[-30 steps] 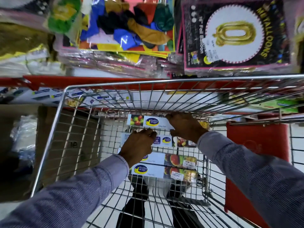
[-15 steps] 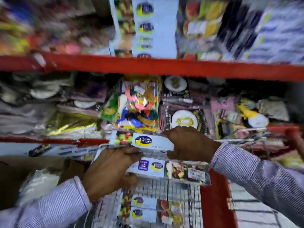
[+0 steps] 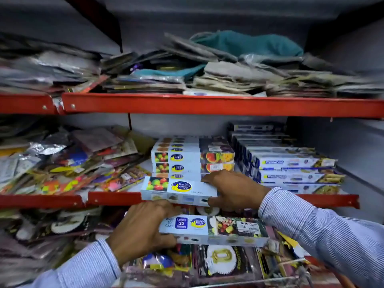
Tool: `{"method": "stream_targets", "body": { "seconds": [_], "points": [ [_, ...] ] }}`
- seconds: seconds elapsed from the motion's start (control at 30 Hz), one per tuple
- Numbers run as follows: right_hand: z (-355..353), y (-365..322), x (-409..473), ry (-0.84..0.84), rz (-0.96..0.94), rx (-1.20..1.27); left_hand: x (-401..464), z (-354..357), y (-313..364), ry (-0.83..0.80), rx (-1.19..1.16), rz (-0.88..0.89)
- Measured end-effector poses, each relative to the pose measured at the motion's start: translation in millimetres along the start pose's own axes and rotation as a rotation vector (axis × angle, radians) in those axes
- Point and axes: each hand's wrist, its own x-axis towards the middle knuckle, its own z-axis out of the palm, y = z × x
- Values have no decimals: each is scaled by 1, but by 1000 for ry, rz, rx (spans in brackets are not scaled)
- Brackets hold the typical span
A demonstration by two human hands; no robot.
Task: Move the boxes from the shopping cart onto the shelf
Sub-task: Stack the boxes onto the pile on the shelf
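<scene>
- Right hand (image 3: pixel 234 192) clamps the upper box (image 3: pixel 178 191) at the shelf edge (image 3: pixel 116 198); left hand (image 3: pixel 143 227) clamps the lower box (image 3: pixel 212 229), nearer.
- Slide the upper box level against the far stack (image 3: pixel 193 159).

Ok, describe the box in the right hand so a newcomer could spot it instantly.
Find the middle red shelf. At its front edge, before the stack of matching boxes, the right hand holds a Healthy Wrappe box. Unlike the lower box in the left hand, which shows "Length 30 Meters", its top shows fruit beside the logo.
</scene>
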Motion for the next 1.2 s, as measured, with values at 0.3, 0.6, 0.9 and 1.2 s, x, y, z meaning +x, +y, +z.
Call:
{"method": "stream_targets", "body": {
  "seconds": [0.3, 0.6, 0.9, 1.2],
  "points": [
    [19, 48, 92, -1, 133, 50, 52, 4, -18, -18, -22, -21],
    [61, 64, 147, -34, 172, 59, 72, 21, -48, -42, -28, -45],
    [76, 71, 145, 138, 201, 159, 76, 26, -55, -44, -83, -52],
    [74, 66, 143, 177, 197, 214, 95, 33, -57, -12, -84, -46]
  ]
}}
